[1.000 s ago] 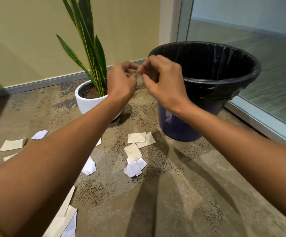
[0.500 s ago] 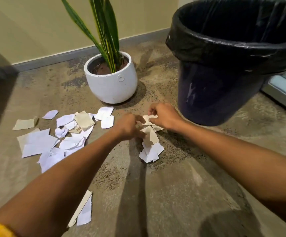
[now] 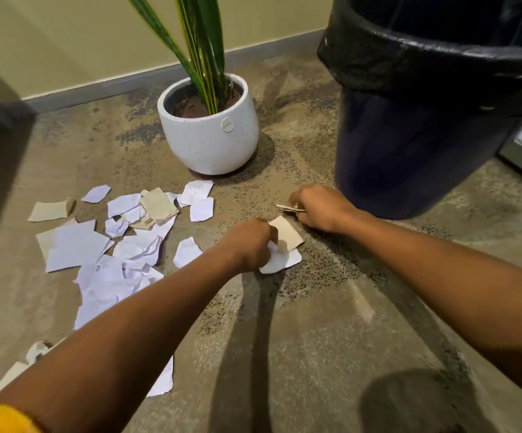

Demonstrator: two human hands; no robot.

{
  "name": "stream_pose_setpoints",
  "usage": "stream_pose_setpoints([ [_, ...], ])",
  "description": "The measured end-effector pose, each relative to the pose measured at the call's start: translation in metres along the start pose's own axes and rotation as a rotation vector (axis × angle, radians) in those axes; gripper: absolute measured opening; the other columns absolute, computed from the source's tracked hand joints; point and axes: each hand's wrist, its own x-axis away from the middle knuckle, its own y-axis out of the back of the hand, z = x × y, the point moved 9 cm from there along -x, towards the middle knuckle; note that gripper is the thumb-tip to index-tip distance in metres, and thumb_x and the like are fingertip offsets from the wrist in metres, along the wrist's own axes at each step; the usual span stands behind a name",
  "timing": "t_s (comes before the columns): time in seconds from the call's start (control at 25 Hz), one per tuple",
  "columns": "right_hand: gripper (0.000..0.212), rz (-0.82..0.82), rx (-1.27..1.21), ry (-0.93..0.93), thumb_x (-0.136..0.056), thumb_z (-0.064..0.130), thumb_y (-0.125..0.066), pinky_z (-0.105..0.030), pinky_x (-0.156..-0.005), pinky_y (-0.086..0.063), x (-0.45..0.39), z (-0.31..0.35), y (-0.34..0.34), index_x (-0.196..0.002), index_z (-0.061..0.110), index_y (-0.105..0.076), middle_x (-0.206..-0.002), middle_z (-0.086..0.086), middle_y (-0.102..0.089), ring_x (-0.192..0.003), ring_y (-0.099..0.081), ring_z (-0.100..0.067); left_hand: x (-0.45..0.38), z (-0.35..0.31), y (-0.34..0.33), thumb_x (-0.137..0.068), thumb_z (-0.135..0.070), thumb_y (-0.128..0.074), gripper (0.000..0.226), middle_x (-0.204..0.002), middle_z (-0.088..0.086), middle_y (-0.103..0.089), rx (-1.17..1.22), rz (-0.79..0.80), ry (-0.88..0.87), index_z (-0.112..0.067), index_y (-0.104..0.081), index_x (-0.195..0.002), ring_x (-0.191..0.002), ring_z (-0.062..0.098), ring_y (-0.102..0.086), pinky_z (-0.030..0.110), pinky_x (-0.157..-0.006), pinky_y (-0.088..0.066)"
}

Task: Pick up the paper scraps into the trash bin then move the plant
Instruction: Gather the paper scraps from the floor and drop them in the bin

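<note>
Working low over the carpet (image 3: 316,307), this is what I see from the head camera:

Left hand (image 3: 247,245): my fingers are curled down and closed over a crumpled white scrap (image 3: 280,260); a tan scrap (image 3: 287,234) lies just past my knuckles, touching the white one.

Right hand (image 3: 319,207): my thumb and fingers are pinched on thin tan scraps (image 3: 286,208), which stick out edge-on from my fingertips toward the left.

Hands to each other: close together, the tan scrap on the floor lying between them; I cannot tell whether the right hand touches it.

Scattered paper scraps (image 3: 122,245): a loose pile of white and tan pieces on the floor, out to the left of my left fingers; one white piece (image 3: 186,252) lies apart, just left of my left wrist.

Trash bin (image 3: 416,151): dark, lined with a black bag (image 3: 425,60), standing upright just beyond my right fingers.

Plant (image 3: 200,42): long green leaves in a white pot (image 3: 209,139), upright on the floor, beyond my left fingers and left of the bin.

Sleeves: yellow cuff (image 3: 0,420) at my left arm's near end.
</note>
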Motion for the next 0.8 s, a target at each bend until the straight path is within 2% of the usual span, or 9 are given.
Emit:
stream_pose_setpoints([
  [0.08,0.022,-0.061,-0.103,-0.091,-0.090,0.023,-0.057,-0.034,-0.072,-0.044,0.008,-0.011,0.013,-0.109,0.018,-0.067,-0.108,-0.013,-0.067,-0.102,-0.062,-0.034,0.004,0.007,0.014,-0.086,-0.020,-0.059,0.026,-0.109,0.010,-0.070,0.039,-0.050,0.029,-0.014,-0.068,-0.109,-0.097,0.027,-0.062,0.035,-0.079,-0.052],
  [0.16,0.026,-0.088,-0.136,-0.141,-0.089,0.026,-0.061,-0.037,-0.080,-0.048,0.017,-0.018,0.025,-0.112,0.018,-0.067,-0.112,-0.014,-0.067,-0.105,-0.061,-0.035,0.007,0.016,0.029,-0.085,-0.019,-0.062,0.023,-0.109,0.007,-0.071,0.079,-0.118,0.063,-0.013,-0.070,-0.106,-0.097,0.024,-0.063,0.028,-0.074,-0.047],
  [0.28,0.031,-0.156,-0.226,-0.185,-0.087,0.035,-0.064,-0.038,-0.086,-0.047,0.029,-0.021,0.048,-0.111,0.016,-0.067,-0.114,-0.016,-0.066,-0.109,-0.058,-0.036,0.011,0.035,0.051,-0.090,-0.016,-0.055,0.020,-0.098,0.020,-0.071,0.246,-0.193,0.161,0.000,-0.068,-0.092,-0.093,0.034,-0.065,0.036,-0.075,-0.050],
  [0.36,0.028,-0.217,-0.284,-0.177,-0.087,0.039,-0.063,-0.036,-0.078,-0.044,0.034,-0.016,0.066,-0.098,0.014,-0.068,-0.106,-0.016,-0.068,-0.105,-0.059,-0.035,0.015,0.046,0.064,-0.093,-0.019,-0.051,0.030,-0.089,0.026,-0.069,0.422,-0.227,0.244,0.007,-0.065,-0.092,-0.083,0.036,-0.066,0.043,-0.077,-0.056],
  [0.48,0.026,-0.286,-0.380,-0.125,-0.090,0.039,-0.060,-0.030,-0.066,-0.036,0.043,0.004,0.097,-0.076,0.017,-0.061,-0.090,-0.014,-0.066,-0.095,-0.062,-0.033,0.024,0.051,0.095,-0.096,-0.018,-0.044,0.032,-0.081,0.020,-0.063,0.613,-0.372,0.327,0.007,-0.063,-0.098,-0.067,0.030,-0.057,0.042,-0.069,-0.056],
  [0.56,0.021,-0.357,-0.451,-0.075,-0.091,0.035,-0.059,-0.029,-0.062,-0.042,0.050,0.020,0.123,-0.091,0.017,-0.068,-0.094,-0.013,-0.067,-0.086,-0.065,-0.030,0.032,0.052,0.123,-0.095,-0.015,-0.042,0.028,-0.075,0.013,-0.057,0.678,-0.502,0.359,0.003,-0.063,-0.097,-0.061,0.024,-0.052,0.035,-0.057,-0.051],
  [0.64,0.019,-0.450,-0.528,-0.019,-0.091,0.029,-0.060,-0.032,-0.051,-0.050,0.061,0.033,0.155,-0.101,0.016,-0.069,-0.095,-0.012,-0.068,-0.077,-0.065,-0.027,0.039,0.049,0.152,-0.092,-0.012,-0.047,0.020,-0.074,0.013,-0.057,0.735,-0.616,0.356,-0.001,-0.063,-0.095,-0.061,0.022,-0.054,0.033,-0.054,-0.049],
  [0.72,0.019,-0.592,-0.524,0.031,-0.088,0.025,-0.062,-0.037,-0.059,-0.053,0.076,0.041,0.192,-0.104,0.016,-0.070,-0.093,-0.008,-0.070,-0.080,-0.063,-0.025,0.043,0.038,0.181,-0.091,-0.013,-0.053,0.020,-0.081,0.015,-0.064,0.798,-0.686,0.294,-0.002,-0.066,-0.102,-0.066,0.022,-0.060,0.033,-0.059,-0.052],
  [0.8,0.016,-0.780,-0.460,0.035,-0.086,0.026,-0.063,-0.035,-0.064,-0.046,0.094,0.038,0.231,-0.095,0.015,-0.069,-0.082,-0.003,-0.067,-0.076,-0.060,-0.021,0.045,0.023,0.209,-0.091,-0.015,-0.056,0.019,-0.079,0.015,-0.068,0.864,-0.763,0.216,-0.002,-0.069,-0.097,-0.064,0.020,-0.061,0.034,-0.062,-0.052],
])
